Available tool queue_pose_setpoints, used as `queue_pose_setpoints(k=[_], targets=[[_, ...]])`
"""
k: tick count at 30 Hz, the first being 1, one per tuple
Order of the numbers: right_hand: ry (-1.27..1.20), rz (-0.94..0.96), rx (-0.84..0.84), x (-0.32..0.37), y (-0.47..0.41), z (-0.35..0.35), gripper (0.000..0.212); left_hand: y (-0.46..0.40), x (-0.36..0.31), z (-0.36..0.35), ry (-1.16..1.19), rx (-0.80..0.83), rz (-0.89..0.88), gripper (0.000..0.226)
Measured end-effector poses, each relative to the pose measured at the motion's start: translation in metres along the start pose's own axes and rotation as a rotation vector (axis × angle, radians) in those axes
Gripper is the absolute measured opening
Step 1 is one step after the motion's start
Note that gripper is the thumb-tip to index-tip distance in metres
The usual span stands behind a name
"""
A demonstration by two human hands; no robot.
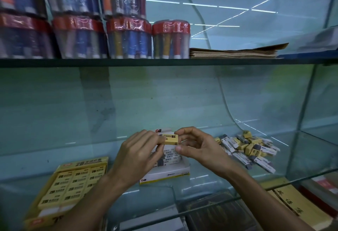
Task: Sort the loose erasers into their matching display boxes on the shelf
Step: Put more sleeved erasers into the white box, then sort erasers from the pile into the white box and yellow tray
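A yellow 2B eraser (171, 139) is held in the air between both hands, above the white display box (170, 174) of grey-and-white erasers. My left hand (139, 152) grips its left end with fingertips. My right hand (197, 146) pinches its right end between thumb and forefinger. A yellow display box (67, 185) with rows of yellow 2B erasers lies at the lower left on the glass shelf. A loose pile of mixed yellow and grey-white erasers (250, 146) lies to the right of my right hand.
The glass shelf (201, 181) has a front edge near my forearms. The upper shelf carries red-lidded tubs of pens (128, 37) and a stack of brown paper (236, 51). Yellow and red books (300, 205) sit below at the right.
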State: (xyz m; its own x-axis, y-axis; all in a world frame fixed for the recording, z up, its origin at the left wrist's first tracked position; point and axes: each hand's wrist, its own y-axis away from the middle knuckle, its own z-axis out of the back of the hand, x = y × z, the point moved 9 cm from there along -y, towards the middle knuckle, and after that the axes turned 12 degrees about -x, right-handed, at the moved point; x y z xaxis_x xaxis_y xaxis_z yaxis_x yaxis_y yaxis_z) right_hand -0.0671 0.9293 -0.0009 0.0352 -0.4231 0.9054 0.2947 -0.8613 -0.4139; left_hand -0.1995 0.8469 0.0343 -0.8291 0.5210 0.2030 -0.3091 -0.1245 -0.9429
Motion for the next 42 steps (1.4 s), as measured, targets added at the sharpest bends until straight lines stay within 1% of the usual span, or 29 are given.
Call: queue_pose_setpoints(k=[4,6,9,10,13,15,18,20,24,30,34,37,42], targets=[[0.013,0.013,-0.031,-0.001,-0.004,-0.002,0.026,0.002,0.002,0.0,0.024,0.013,0.014,0.009],[0.01,0.011,-0.032,-0.001,-0.005,-0.003,0.022,0.005,0.006,-0.002,0.064,0.038,0.061,0.008],[-0.002,-0.016,-0.02,-0.003,-0.006,-0.005,0.02,0.01,0.022,-0.005,0.187,0.085,0.259,0.021],[-0.012,-0.031,-0.017,-0.004,-0.007,-0.006,0.02,0.011,0.025,-0.005,0.22,0.082,0.297,0.023],[-0.037,-0.066,-0.006,-0.007,-0.008,-0.011,0.025,0.008,0.027,-0.003,0.279,0.057,0.338,0.016],[-0.061,-0.091,0.02,-0.009,-0.007,-0.016,0.029,0.008,0.035,-0.001,0.376,0.033,0.47,0.014],[-0.248,-0.201,0.075,-0.012,-0.008,-0.025,0.024,0.014,0.051,-0.007,0.631,0.079,0.727,0.015],[-0.358,-0.273,0.118,-0.013,-0.009,-0.031,0.024,0.017,0.055,-0.01,0.743,0.145,0.764,0.015],[-0.412,-0.346,0.272,-0.012,-0.005,-0.052,0.029,0.024,0.057,-0.011,0.699,0.226,0.709,0.02],[-0.462,-0.435,0.374,-0.021,-0.004,-0.069,0.033,0.031,0.061,-0.008,0.622,0.257,0.719,0.022],[-0.475,-0.455,0.412,-0.023,-0.003,-0.076,0.043,0.032,0.062,-0.002,0.588,0.267,0.712,0.026],[-0.515,-0.45,0.378,-0.02,-0.008,-0.079,0.04,0.032,0.068,0.007,0.574,0.216,0.745,0.027],[-0.685,-0.477,0.264,-0.019,-0.019,-0.08,0.036,0.043,0.095,0.032,0.522,0.013,0.944,0.01]])
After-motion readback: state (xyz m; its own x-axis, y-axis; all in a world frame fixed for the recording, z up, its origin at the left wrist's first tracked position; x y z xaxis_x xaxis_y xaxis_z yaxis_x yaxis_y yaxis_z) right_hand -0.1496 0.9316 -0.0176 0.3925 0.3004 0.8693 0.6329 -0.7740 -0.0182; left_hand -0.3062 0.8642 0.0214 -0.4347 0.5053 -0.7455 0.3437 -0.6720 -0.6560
